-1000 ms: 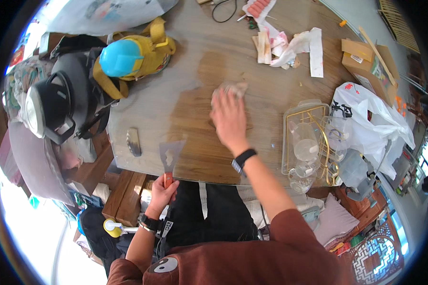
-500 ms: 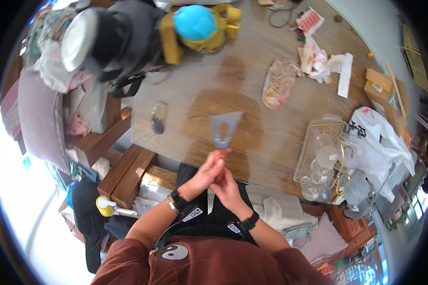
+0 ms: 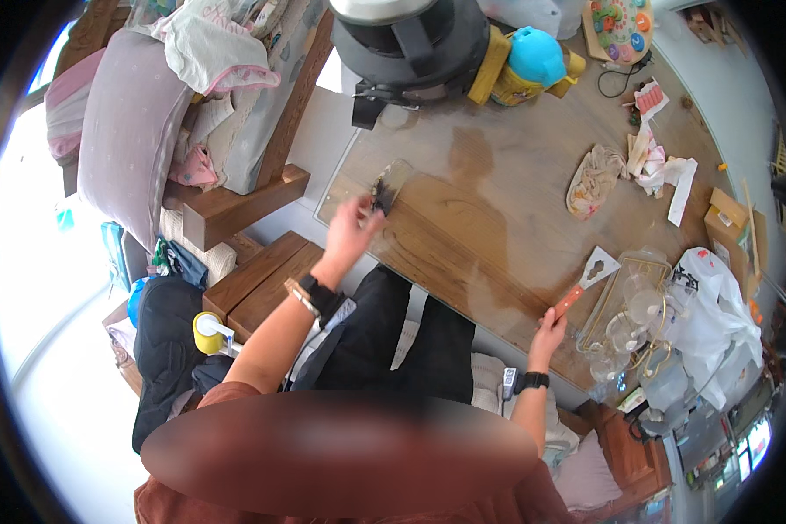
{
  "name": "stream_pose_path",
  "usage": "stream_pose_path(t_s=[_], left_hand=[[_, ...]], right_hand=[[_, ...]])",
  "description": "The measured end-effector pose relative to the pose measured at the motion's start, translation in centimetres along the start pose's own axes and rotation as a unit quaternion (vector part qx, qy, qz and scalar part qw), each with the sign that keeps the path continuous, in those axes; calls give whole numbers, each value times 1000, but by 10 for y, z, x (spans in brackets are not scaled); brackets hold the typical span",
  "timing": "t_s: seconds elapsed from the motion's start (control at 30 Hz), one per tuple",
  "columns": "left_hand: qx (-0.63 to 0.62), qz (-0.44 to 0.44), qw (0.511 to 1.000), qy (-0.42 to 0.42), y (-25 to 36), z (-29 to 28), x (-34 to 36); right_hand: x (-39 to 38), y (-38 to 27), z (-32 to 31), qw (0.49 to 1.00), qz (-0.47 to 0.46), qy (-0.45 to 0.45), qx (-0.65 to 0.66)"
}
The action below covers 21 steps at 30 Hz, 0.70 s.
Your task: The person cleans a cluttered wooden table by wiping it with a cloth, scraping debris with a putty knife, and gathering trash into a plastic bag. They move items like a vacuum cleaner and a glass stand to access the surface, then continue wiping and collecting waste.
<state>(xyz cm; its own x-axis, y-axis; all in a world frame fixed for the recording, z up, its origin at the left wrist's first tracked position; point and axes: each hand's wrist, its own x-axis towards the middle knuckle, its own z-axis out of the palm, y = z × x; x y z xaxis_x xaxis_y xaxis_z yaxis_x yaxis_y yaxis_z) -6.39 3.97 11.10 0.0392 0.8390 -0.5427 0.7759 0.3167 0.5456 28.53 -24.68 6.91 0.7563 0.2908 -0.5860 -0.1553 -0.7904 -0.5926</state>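
Note:
In my right hand, closed round its orange-brown handle, is a spatula with a flat metal blade that widens to its tip and has a shaped cut-out. It is held over the table's right part, beside a gold-rimmed tray. At the table's left edge, my left hand reaches out with its thumb and fingers apart. Close to its fingertips lies a small oblong thing, part clear and part dark; its kind is unclear, and whether the fingers touch it I cannot tell.
Glasses crowd the tray, next to a white plastic bag. A stained cloth and crumpled papers lie farther back. A large dark appliance and a blue-topped yellow container stand behind. A wooden stool is at left.
My hands were together in front of me by the spatula. Now they are apart: the right has carried it right, the left has moved to the oblong thing. The view has swung left.

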Motion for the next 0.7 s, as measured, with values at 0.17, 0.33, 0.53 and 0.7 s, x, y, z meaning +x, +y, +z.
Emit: stream_pose_path(t_s=[0.17, 0.33, 0.53, 0.7], left_hand=[[185, 74, 976, 88, 4, 3, 40], [118, 39, 990, 72, 8, 17, 38], [-36, 8, 998, 44, -22, -1, 6], [-97, -77, 991, 55, -77, -37, -27]], right_hand=[[13, -1, 1, 928, -97, 105, -344], [-14, -60, 34, 910, -143, 140, -364], [-74, -206, 164, 954, -217, -205, 4], [-115, -326, 271, 943, -201, -203, 170]])
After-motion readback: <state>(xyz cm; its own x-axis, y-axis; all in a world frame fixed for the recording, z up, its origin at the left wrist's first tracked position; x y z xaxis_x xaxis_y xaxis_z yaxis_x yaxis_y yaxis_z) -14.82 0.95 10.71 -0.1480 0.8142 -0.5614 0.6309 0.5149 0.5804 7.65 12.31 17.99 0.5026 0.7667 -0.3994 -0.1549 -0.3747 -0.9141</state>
